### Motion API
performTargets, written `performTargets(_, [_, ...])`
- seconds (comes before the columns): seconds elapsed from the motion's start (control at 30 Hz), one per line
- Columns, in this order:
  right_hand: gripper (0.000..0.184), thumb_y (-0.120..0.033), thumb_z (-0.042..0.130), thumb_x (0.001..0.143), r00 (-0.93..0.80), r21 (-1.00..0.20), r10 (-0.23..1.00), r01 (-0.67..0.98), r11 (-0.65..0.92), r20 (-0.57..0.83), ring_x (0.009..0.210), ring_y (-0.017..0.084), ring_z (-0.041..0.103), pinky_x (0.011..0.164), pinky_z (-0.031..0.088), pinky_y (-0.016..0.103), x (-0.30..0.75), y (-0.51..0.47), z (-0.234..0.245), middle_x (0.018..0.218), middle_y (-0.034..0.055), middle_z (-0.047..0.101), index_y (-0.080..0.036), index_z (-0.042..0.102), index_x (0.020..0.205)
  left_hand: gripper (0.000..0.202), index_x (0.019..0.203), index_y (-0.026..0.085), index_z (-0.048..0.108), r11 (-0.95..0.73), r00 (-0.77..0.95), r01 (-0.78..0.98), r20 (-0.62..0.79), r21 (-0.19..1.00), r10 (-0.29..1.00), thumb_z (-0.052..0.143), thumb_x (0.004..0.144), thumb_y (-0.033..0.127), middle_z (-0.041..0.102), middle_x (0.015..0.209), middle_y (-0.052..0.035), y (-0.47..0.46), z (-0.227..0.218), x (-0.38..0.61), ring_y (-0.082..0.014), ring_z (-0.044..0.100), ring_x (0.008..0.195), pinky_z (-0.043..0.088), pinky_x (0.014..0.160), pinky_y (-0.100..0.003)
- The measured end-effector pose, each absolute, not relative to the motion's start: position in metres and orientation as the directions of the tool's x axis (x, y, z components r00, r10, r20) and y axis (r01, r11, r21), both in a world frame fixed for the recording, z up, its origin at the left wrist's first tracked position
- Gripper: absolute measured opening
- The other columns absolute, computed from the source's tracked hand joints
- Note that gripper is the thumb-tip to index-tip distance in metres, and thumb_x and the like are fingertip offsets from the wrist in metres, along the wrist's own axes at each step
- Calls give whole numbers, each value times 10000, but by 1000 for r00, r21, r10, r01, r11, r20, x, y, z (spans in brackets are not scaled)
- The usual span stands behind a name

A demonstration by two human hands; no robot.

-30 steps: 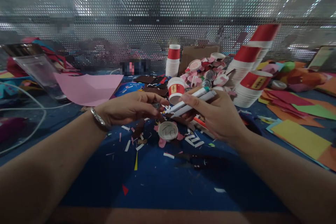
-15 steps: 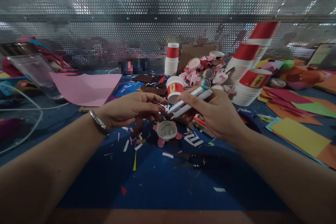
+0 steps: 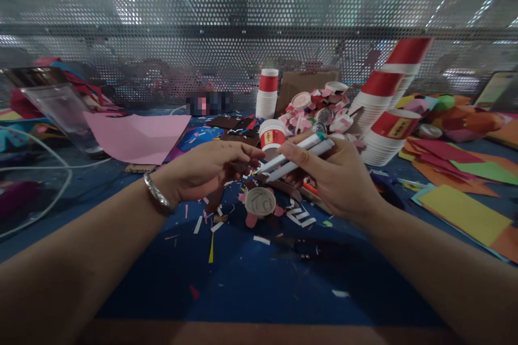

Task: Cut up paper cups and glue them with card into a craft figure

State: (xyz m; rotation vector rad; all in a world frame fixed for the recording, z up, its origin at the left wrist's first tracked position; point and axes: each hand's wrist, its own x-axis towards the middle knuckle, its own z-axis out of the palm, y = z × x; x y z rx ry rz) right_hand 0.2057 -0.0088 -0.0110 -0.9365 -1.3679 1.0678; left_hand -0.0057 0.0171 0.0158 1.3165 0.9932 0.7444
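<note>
My right hand (image 3: 335, 175) is closed around two white marker pens (image 3: 297, 155), one with a green end, their tips pointing left and down. Facing those tips, my left hand (image 3: 220, 167) has loosely bent fingers apart, with nothing visible in them; a silver bracelet (image 3: 157, 192) circles that wrist. Below and between both hands lies a cut-down paper cup (image 3: 260, 202), its round base up and marked with dark lines, pink paper flaps sticking out around it. Dark scissors (image 3: 301, 248) rest in shadow closer to me.
Paper scraps (image 3: 300, 216) litter the blue table (image 3: 226, 291). Behind the hands stand a red-and-white cup (image 3: 272, 133), stacked cups (image 3: 390, 137) and a heap of pink cup pieces (image 3: 319, 105). Coloured paper (image 3: 465, 213) lies right; pink paper (image 3: 140, 135) and a clear bottle (image 3: 60, 110) are left.
The whole view has shifted slightly, so things sit a little further right and lower. My right hand keeps hold of the two marker pens, and my left hand stays near their tips.
</note>
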Motion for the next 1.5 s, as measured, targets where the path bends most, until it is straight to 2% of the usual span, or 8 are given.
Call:
performTargets(0.1, [305,-488,848,783,-48,-949,948,-37,314,316,545,163,662,464,534,283,208,-9,-10,677,4,707,-220,727,861,369,1081,100,770,248,400,47,-246,968,883,509,829,33,711,921,-81,21,17,-5,-129,598,760,510,664,-235])
performTargets(0.33, [343,-520,829,794,-35,-945,945,7,326,325,578,162,658,528,581,304,208,-8,-11,740,13,709,-215,723,909,370,1034,116,759,353,427,-45,-302,934,853,494,819,-25,681,808,-40,18,20,-1,-90,550,633,471,569,-175])
performTargets(0.57, [321,-485,837,799,-56,-935,934,-16,354,354,636,158,670,516,563,272,208,-8,-13,804,35,737,-198,750,910,395,1049,109,740,241,347,-11,-223,970,911,440,838,-38,710,921,-65,7,17,13,-98,625,665,469,556,-188])
performTargets(0.8, [350,-465,925,679,-63,-954,964,-174,245,259,505,121,619,441,528,241,202,-10,-10,658,-7,701,-202,763,844,253,1052,195,683,-22,287,167,-27,986,957,437,1002,164,516,623,28,-11,14,19,-101,414,496,351,454,-196])
performTargets(1.03, [338,-439,930,685,-58,-946,973,-250,204,225,530,151,669,473,582,267,199,-14,-8,658,2,711,-204,748,845,207,1184,213,523,-250,126,211,228,945,966,398,1028,158,523,725,33,-12,1,31,-104,416,485,366,431,-222])
performTargets(1.2, [291,-453,879,756,30,-935,954,-190,300,300,445,126,608,385,517,236,195,-17,-6,613,-6,691,-213,726,815,264,1325,207,463,-544,170,408,525,733,834,409,1070,254,616,938,-44,-22,-7,32,-142,579,655,485,595,-288])
performTargets(1.37, [273,-428,886,756,69,-909,940,-241,341,334,443,115,594,386,505,229,192,-24,-2,612,-19,679,-222,713,803,273,1361,222,415,-685,221,418,664,597,714,371,1094,258,635,1105,-85,-28,-9,33,-180,675,910,534,775,-315])
performTargets(1.5, [265,-426,863,792,38,-885,943,-335,325,332,511,139,644,413,517,239,192,-25,-2,661,-19,693,-231,694,856,262,1340,245,442,-729,214,389,715,563,666,410,1080,247,630,1108,-66,-27,-5,36,-157,647,807,535,742,-312])
